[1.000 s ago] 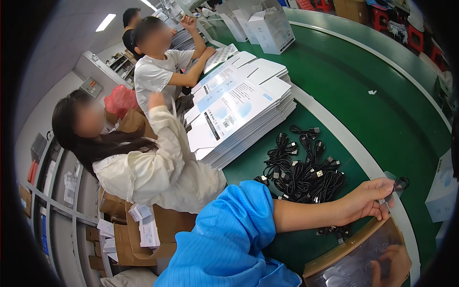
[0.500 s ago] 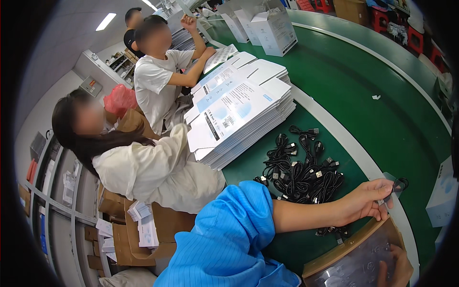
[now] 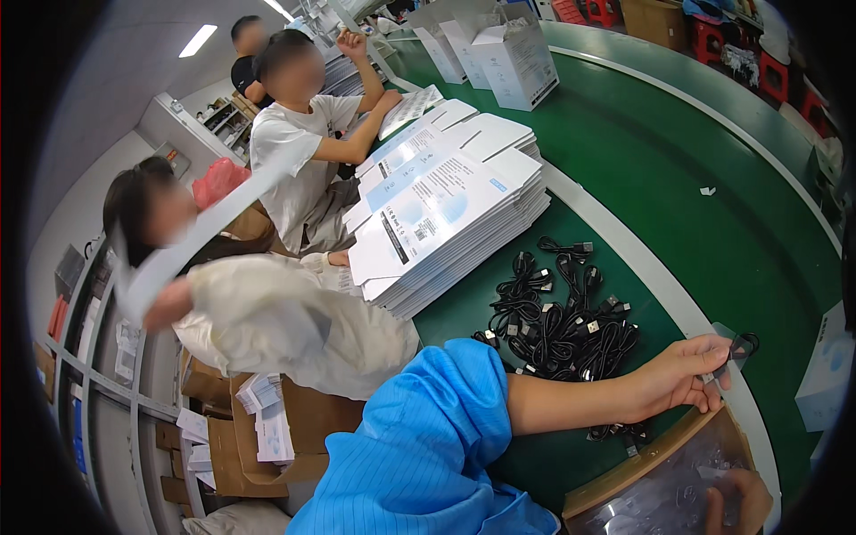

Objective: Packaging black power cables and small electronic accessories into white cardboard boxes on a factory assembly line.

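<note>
My left hand (image 3: 682, 379), on a blue-sleeved arm, reaches out to the right over the green table edge. Its fingertips pinch a small clear bag with a black cable (image 3: 736, 347) in it. Just left of that hand lies a pile of coiled black cables (image 3: 562, 321). My right hand (image 3: 738, 501) shows only partly at the lower right. It rests on clear plastic bags inside a brown cardboard box (image 3: 624, 473), and its grip is not visible.
A tall stack of flat white cartons (image 3: 446, 209) lies behind the cables. The green conveyor belt (image 3: 695, 152) runs along the right, with white boxes (image 3: 513, 53) at its far end and another white box (image 3: 829, 366) at right. Two seated co-workers (image 3: 267, 312) are on my left.
The nearest co-worker has lifted a long white flat piece up in front of them. My right hand has slid lower toward the picture's edge. My left hand has barely moved.
</note>
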The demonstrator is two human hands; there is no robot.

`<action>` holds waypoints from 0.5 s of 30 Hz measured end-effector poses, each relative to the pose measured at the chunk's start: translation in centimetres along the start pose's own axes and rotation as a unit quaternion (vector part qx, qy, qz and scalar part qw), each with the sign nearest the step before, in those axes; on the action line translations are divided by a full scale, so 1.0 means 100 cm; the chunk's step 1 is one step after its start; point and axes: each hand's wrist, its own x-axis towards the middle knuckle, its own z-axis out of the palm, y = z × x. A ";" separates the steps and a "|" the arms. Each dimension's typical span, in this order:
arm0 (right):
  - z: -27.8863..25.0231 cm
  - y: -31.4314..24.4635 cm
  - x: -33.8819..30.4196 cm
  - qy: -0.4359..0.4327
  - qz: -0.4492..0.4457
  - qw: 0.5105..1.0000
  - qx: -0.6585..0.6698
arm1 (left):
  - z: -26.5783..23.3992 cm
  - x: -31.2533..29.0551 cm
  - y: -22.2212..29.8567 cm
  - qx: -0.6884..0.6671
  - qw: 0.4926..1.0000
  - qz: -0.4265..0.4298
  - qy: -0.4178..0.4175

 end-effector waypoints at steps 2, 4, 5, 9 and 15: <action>-0.003 -0.001 0.000 -0.002 0.013 1.000 -0.005 | 0.001 0.000 0.000 -0.001 1.000 0.000 0.000; -0.006 -0.004 0.001 -0.007 0.039 0.999 -0.015 | 0.000 -0.001 0.000 -0.001 1.000 0.001 0.000; -0.006 -0.006 0.003 -0.007 0.039 0.999 -0.016 | 0.000 0.000 0.000 -0.002 1.000 0.001 0.000; -0.006 -0.014 0.013 -0.016 0.022 0.990 -0.141 | -0.001 0.000 -0.001 0.000 1.000 0.000 -0.001; -0.003 -0.012 0.005 -0.056 0.056 0.987 -0.139 | 0.001 0.000 -0.001 -0.001 1.000 0.001 -0.001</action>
